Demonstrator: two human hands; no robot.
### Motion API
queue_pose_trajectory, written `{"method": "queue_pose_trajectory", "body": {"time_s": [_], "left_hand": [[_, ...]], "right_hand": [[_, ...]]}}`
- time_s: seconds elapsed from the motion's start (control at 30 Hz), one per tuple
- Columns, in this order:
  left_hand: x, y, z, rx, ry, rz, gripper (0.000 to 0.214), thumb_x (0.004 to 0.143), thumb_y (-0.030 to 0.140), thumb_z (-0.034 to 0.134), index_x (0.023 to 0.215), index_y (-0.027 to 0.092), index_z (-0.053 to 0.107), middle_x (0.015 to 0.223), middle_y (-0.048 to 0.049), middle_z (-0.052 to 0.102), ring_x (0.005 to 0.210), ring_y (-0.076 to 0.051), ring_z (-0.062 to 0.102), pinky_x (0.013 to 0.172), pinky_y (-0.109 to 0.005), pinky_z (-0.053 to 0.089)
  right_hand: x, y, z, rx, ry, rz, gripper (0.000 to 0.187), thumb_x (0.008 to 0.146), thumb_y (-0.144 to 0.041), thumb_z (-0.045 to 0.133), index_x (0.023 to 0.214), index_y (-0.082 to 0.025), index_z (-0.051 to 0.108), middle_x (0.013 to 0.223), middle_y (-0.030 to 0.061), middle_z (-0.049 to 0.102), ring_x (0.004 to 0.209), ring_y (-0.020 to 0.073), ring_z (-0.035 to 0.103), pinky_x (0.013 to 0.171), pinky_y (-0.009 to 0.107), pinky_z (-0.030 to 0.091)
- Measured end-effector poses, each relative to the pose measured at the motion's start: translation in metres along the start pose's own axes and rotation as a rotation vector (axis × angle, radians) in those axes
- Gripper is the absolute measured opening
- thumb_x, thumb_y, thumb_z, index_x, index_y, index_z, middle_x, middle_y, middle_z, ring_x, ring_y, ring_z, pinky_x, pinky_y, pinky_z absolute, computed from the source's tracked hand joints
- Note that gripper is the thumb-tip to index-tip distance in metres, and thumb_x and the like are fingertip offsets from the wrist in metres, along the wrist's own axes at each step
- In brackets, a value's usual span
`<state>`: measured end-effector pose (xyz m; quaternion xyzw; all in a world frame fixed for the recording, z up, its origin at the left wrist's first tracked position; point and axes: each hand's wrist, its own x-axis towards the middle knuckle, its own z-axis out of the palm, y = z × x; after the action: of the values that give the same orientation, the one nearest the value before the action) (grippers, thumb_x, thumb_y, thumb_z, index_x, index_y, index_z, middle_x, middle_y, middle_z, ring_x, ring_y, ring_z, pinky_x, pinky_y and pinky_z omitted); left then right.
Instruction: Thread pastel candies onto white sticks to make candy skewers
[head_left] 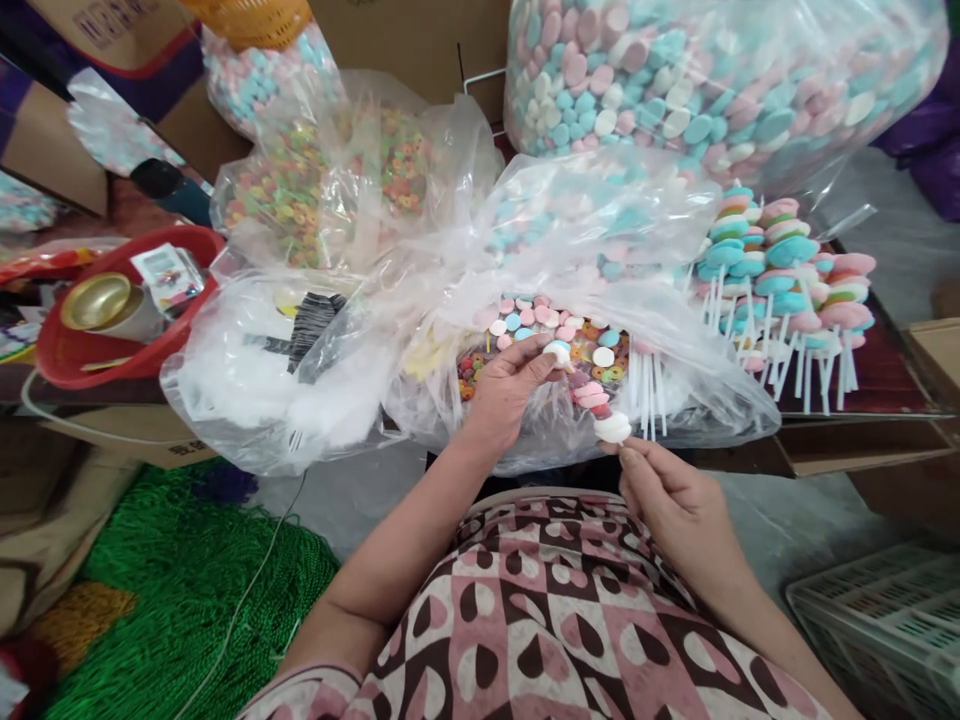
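Observation:
Between the thumb and fingers of my left hand (501, 398) is a pale white-and-blue marshmallow (556, 352). My right hand (671, 490) pinches the low end of a marshmallow skewer (592, 397). White pieces sit nearest those fingers, with pink and red ones stacked beyond them; the stick itself is mostly hidden. Just past both hands, loose pink, blue and white marshmallows (525, 318) lie on clear plastic, among ring-shaped gummies (589, 350). Bare white sticks (649, 392) lie to the right of the skewer.
Several loaded marshmallow skewers (784, 270) stand in a cluster at right. Behind are a large bag of marshmallows (675, 100) and a bag of ring gummies (300, 185). A red basin (56, 345) is at left, green cord (180, 590) below, and a plastic crate (885, 620) at lower right.

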<state>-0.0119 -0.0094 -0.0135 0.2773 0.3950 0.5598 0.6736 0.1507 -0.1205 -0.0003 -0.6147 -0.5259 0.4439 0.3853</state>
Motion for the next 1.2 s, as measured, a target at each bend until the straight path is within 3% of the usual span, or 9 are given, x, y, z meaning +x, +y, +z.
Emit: {"method": "queue_pose_trajectory", "body": {"time_s": [0.33,0.5,0.6,0.77,0.87,1.03,1.2], "left_hand": [[-0.002,-0.006,0.001,0.018,0.025,0.027,0.03,0.063,0.03,0.084,0.088,0.019,0.074,0.079,0.0016,0.07,0.068,-0.008,0.064,0.07,-0.023,0.05],[-0.004,-0.012,-0.001,0.14,0.035,0.135,0.028,0.07,0.034,0.079,0.094,0.02,0.072,0.084,0.001,0.07,0.072,-0.01,0.064,0.073,-0.024,0.053],[-0.005,-0.013,-0.005,0.363,0.023,0.289,0.025,0.077,0.035,0.073,0.098,0.02,0.071,0.094,-0.0016,0.07,0.08,-0.011,0.064,0.078,-0.026,0.053],[-0.009,-0.007,-0.009,0.813,-0.02,0.715,0.019,0.087,0.029,0.063,0.1,0.018,0.07,0.099,-0.006,0.067,0.088,-0.012,0.064,0.078,-0.024,0.053],[-0.011,-0.008,-0.008,0.924,-0.007,0.837,0.017,0.089,0.027,0.059,0.1,0.018,0.069,0.099,-0.0067,0.068,0.094,-0.013,0.064,0.082,-0.025,0.053],[-0.013,-0.012,-0.006,0.837,0.061,0.774,0.015,0.089,0.026,0.06,0.1,0.019,0.068,0.095,-0.0055,0.068,0.084,-0.011,0.064,0.074,-0.023,0.052],[-0.01,-0.007,-0.007,0.781,-0.03,0.663,0.015,0.088,0.024,0.059,0.1,0.02,0.068,0.094,-0.0041,0.067,0.078,-0.01,0.062,0.07,-0.022,0.05]], "right_hand": [[0.001,-0.003,0.002,-0.084,0.007,0.033,0.034,0.092,-0.041,0.05,0.098,-0.014,0.07,0.049,-0.0057,0.044,0.042,0.0104,0.038,0.043,0.024,0.032],[0.0,-0.001,0.002,-0.106,0.017,0.047,0.036,0.092,-0.041,0.049,0.1,-0.014,0.07,0.049,-0.0057,0.043,0.042,0.0105,0.038,0.043,0.024,0.032],[0.0,-0.001,0.002,-0.114,0.024,0.064,0.036,0.092,-0.042,0.049,0.101,-0.014,0.071,0.048,-0.0058,0.043,0.042,0.0104,0.037,0.043,0.024,0.031],[0.001,-0.01,0.002,-0.04,0.002,0.116,0.036,0.09,-0.043,0.051,0.098,-0.013,0.07,0.047,-0.0059,0.043,0.042,0.0105,0.037,0.043,0.024,0.031],[0.001,-0.02,0.004,0.02,-0.017,0.145,0.036,0.091,-0.043,0.05,0.099,-0.013,0.068,0.046,-0.0066,0.043,0.041,0.0104,0.037,0.042,0.023,0.031],[0.001,-0.03,0.012,0.069,-0.063,0.164,0.035,0.092,-0.043,0.047,0.096,-0.014,0.067,0.045,-0.0064,0.043,0.042,0.011,0.039,0.044,0.023,0.034],[0.005,-0.024,0.016,0.158,-0.09,0.181,0.034,0.092,-0.044,0.048,0.096,-0.014,0.065,0.044,-0.0076,0.042,0.041,0.0103,0.037,0.046,0.023,0.033]]}}
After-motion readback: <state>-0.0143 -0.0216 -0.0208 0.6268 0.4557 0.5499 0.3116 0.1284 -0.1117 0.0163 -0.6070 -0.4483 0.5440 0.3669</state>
